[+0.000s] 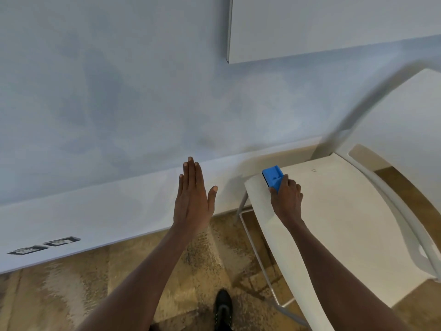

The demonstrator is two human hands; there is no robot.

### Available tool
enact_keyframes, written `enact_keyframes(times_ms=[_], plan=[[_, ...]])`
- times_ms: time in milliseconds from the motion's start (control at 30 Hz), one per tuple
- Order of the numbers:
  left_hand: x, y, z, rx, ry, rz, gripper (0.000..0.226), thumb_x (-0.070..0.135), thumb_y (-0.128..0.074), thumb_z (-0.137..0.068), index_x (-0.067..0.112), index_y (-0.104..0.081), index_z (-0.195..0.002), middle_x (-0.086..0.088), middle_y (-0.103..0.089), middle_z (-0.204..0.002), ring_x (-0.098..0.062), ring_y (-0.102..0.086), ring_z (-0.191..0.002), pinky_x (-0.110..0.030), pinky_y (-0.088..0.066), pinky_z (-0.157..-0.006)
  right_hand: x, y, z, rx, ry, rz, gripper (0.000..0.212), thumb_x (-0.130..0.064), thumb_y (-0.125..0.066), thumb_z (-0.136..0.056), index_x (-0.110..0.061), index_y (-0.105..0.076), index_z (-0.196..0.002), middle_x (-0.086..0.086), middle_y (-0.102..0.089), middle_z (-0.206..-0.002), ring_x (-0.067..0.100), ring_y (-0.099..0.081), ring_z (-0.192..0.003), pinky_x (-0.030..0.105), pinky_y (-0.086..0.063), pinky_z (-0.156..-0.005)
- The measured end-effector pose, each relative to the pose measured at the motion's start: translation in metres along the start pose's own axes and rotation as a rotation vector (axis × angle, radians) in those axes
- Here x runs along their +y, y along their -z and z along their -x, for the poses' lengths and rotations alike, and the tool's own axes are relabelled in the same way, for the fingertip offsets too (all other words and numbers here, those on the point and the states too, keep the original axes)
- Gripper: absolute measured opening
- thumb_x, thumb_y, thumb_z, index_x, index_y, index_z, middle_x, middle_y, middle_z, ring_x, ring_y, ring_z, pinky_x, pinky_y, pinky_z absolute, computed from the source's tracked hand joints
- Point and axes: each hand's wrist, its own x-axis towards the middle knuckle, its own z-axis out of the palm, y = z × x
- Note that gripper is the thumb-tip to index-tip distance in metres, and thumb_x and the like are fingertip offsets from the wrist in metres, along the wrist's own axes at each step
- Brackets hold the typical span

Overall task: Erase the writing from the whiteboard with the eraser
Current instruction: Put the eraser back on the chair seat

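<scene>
The whiteboard (334, 25) hangs on the wall at the top right; only its lower left corner shows and no writing is visible on that part. A blue eraser (273, 176) lies at the far left corner of a white chair seat (334, 223). My right hand (286, 198) is closed around the eraser's near end, with the eraser resting on or just above the seat. My left hand (193, 199) is held flat in the air to the left, fingers together and thumb apart, holding nothing.
The white chair's backrest (405, 223) curves along the right. A pale wall (119, 91) with a white baseboard (95, 223) fills the left, with two power sockets (44, 246) low on it. Wood-pattern floor and my black shoe (223, 309) lie below.
</scene>
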Motion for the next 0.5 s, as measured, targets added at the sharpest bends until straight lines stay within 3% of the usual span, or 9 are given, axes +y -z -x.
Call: enact_keyframes(times_ms=[133,500], plan=[[0.008,-0.015,-0.009,-0.024,0.0,0.006,0.079,0.05,-0.025,-0.107,-0.001,-0.002,-0.163,-0.016,0.01,-0.173,-0.028,0.01,-0.161,-0.038,0.0,-0.131,0.021,-0.014,-0.014,-0.035,-0.048,0.056,0.061,-0.027,-0.055,-0.099,-0.001,-0.027,-0.147,0.019,-0.048,-0.134,0.035,-0.046,-0.12,0.049,-0.042,-0.098],[0.006,-0.034,-0.019,-0.042,0.026,0.002,0.078,0.044,-0.036,-0.109,-0.001,-0.003,-0.163,-0.017,0.01,-0.172,-0.03,0.009,-0.161,-0.04,0.0,-0.131,0.039,-0.035,-0.028,-0.016,-0.101,0.082,0.062,-0.027,-0.053,-0.099,-0.003,-0.025,-0.148,0.018,-0.048,-0.135,0.034,-0.047,-0.12,0.049,-0.041,-0.098]])
